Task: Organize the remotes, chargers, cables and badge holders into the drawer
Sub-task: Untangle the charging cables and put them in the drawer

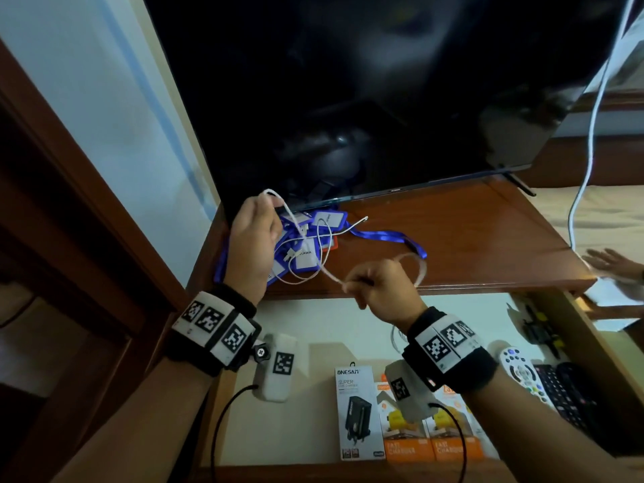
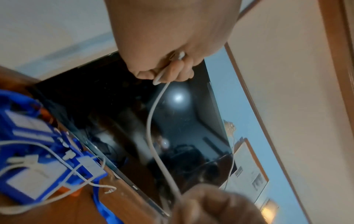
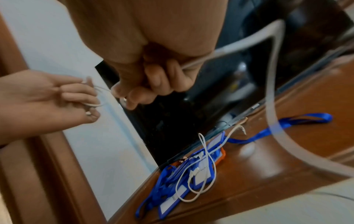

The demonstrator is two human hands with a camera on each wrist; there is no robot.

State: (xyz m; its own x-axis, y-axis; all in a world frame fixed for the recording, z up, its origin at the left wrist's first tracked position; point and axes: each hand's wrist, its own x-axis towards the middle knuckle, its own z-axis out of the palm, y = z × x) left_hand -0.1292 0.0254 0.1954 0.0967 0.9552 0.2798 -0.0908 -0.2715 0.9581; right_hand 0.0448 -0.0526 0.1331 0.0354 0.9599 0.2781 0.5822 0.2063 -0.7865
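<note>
Now left hand [image 1: 251,238] pinches white cable [image 1: 322,263] end above badge holders [image 1: 306,252]; right hand [image 1: 380,284] fisted round cable nearer open drawer [image 1: 313,325]; cable stretched between grips, slanting toward drawer.

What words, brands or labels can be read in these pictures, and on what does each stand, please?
"ONESAM", "SUPER": white charger box in the drawer.
"FAST CHARGER": two orange charger boxes.
"...KAWA", partly hidden: badge holder card.
Smaller print on the boxes, remote buttons, TV logo: too small or blurred.

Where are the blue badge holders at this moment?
In the head view, the blue badge holders lie piled on the wooden top, just below the television and beside the left hand.
</note>
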